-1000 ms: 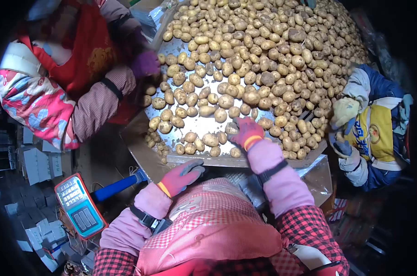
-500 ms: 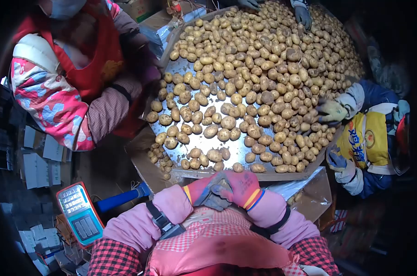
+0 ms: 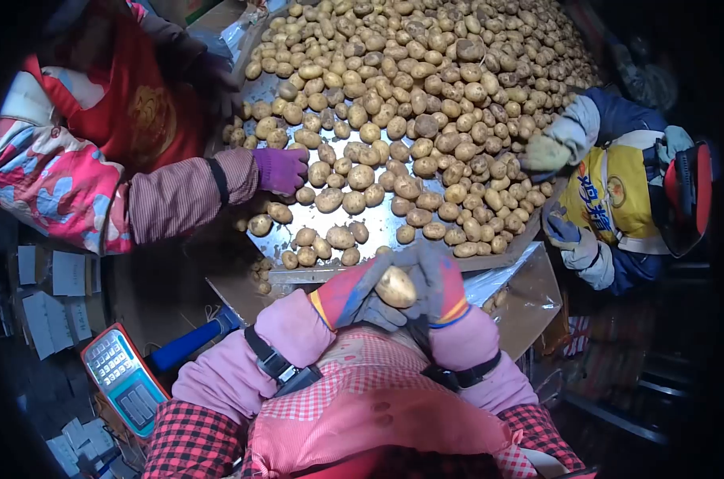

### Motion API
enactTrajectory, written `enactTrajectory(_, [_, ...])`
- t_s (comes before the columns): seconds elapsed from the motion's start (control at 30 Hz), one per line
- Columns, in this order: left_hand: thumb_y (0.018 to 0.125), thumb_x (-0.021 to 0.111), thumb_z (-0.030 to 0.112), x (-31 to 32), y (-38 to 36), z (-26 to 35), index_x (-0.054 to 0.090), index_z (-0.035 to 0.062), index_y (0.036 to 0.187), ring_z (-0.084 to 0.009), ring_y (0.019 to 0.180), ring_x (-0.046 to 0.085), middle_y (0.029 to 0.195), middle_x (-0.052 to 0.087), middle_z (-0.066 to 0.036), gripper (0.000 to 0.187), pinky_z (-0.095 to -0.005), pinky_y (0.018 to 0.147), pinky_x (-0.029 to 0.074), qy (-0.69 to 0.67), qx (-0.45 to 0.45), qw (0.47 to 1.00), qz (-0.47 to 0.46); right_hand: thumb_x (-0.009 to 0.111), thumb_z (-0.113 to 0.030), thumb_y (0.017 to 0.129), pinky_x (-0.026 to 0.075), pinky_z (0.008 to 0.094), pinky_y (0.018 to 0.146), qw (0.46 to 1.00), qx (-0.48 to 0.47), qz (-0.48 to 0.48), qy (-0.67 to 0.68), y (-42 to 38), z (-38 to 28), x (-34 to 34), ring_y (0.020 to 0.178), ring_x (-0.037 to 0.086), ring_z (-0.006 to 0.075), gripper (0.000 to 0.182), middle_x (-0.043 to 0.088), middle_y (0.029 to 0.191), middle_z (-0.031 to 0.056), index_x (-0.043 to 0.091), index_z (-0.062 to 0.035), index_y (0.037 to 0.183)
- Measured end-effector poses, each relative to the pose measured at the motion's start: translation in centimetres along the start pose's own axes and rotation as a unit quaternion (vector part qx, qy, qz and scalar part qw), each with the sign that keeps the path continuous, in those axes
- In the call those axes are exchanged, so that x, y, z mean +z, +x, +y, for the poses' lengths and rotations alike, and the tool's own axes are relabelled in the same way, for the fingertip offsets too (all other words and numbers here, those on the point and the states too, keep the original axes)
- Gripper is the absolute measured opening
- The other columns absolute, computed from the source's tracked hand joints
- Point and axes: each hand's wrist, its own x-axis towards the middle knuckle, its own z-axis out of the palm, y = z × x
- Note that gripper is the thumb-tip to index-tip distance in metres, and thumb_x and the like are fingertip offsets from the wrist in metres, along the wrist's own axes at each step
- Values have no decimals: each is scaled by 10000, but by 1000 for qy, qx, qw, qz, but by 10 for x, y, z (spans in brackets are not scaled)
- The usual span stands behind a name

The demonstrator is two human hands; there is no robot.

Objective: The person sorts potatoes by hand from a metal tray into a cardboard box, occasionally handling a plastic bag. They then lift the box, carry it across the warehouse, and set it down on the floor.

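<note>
Close to my body, at the near edge of the sorting table (image 3: 298, 275), a pale, oval potato (image 3: 395, 287) with a brownish patch is held between my two gloved hands. My left hand (image 3: 355, 297), in a pink and grey glove, curls round it from the left and below. On the other side my right hand (image 3: 440, 279) closes in with its grey fingers against the potato. Several loose potatoes (image 3: 340, 237) lie on the metal surface just beyond my hands.
A large heap of potatoes (image 3: 457, 104) covers the far side and right of the table. One co-worker's purple glove (image 3: 280, 170) reaches in from the left; another's pale glove (image 3: 547, 152) touches the heap at right. A scale display (image 3: 124, 379) stands at lower left.
My hands, clasped together before, have parted and now hold a potato. The left co-worker's purple glove has come onto the table. The whole view has shifted slightly.
</note>
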Motion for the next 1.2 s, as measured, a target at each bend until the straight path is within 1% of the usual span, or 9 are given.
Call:
enactTrajectory(0.07, [992, 457, 377, 7, -6, 9, 318, 46, 1423, -224, 1049, 609, 1222, 563, -142, 560, -326, 876, 521, 227, 6, 971, 81, 611, -193, 826, 488, 425, 773, 991, 89, -2, 103, -8, -2, -8, 915, 592, 373, 456, 610, 1037, 210, 509, 9, 1221])
enactTrajectory(0.13, [990, 463, 375, 6, -16, 16, 291, 57, 1437, -222, 1064, 591, 1259, 538, -122, 575, -329, 885, 513, 27, 88, 991, 100, 663, -264, 795, 472, 414, 884, 928, 328, -170, -46, -19, 7, -22, 1084, 554, 385, 630, 569, 1171, 249, 445, 3, 1323])
enactTrajectory(0.2, [976, 505, 348, 2, -23, 21, 295, 48, 1433, -215, 1093, 571, 1255, 538, -114, 585, -343, 904, 501, 57, 118, 984, 122, 707, -346, 788, 451, 348, 944, 905, 173, -212, -324, -33, 5, -40, 1110, 570, 246, 745, 552, 1271, 166, 399, -51, 1399])
enactTrajectory(0.33, [943, 567, 362, -25, -24, 10, 463, 3, 1314, -204, 969, 597, 1118, 605, -120, 527, -330, 837, 507, 161, 147, 961, 170, 695, -170, 790, 313, 391, 1091, 976, -20, 203, -78, 32, -57, -84, 1294, 424, 300, 771, 414, 1407, 216, 312, 23, 1431])
enactTrajectory(0.53, [939, 249, 659, -30, 1, -2, 527, 30, 1266, -184, 993, 626, 1172, 618, -113, 761, -310, 910, 493, 311, 69, 936, 148, 759, -304, 745, 444, 390, 934, 979, -96, -159, -84, 28, -67, 4, 1104, 570, 294, 629, 591, 1172, 178, 513, -54, 1267])
enactTrajectory(0.73, [1023, 315, 414, -31, -23, 13, 368, -21, 1383, -311, 1120, 594, 1265, 550, -234, 567, -403, 989, 470, 90, -44, 983, 154, 734, -297, 778, 527, 369, 708, 985, 108, 21, -133, -5, 10, -86, 801, 670, 284, 383, 682, 898, 148, 640, -50, 1055])
enactTrajectory(0.87, [990, 404, 460, -87, -52, 2, 446, -7, 1326, -301, 1038, 633, 1172, 604, -244, 577, -384, 915, 515, 1, 19, 966, 258, 555, -482, 867, 497, 428, 829, 805, 271, -265, -457, -53, 29, -174, 890, 647, 346, 408, 673, 1013, 141, 687, -149, 1061])
enactTrajectory(1.0, [997, 373, 456, -109, -71, -23, 409, -17, 1360, -325, 1082, 611, 1193, 589, -243, 597, -439, 958, 487, -41, 16, 963, 265, 584, -409, 870, 485, 420, 842, 851, 332, -190, -360, 0, -3, -153, 968, 620, 320, 364, 658, 1037, 129, 657, -134, 1097])
enactTrajectory(1.2, [1004, 395, 396, -106, -90, -36, 434, -15, 1352, -300, 1106, 593, 1225, 583, -204, 540, -419, 973, 473, -48, 54, 948, 309, 632, -210, 805, 435, 408, 948, 943, -67, -122, -304, 140, 0, -47, 1105, 558, 295, 373, 610, 1172, 115, 611, -139, 1170])
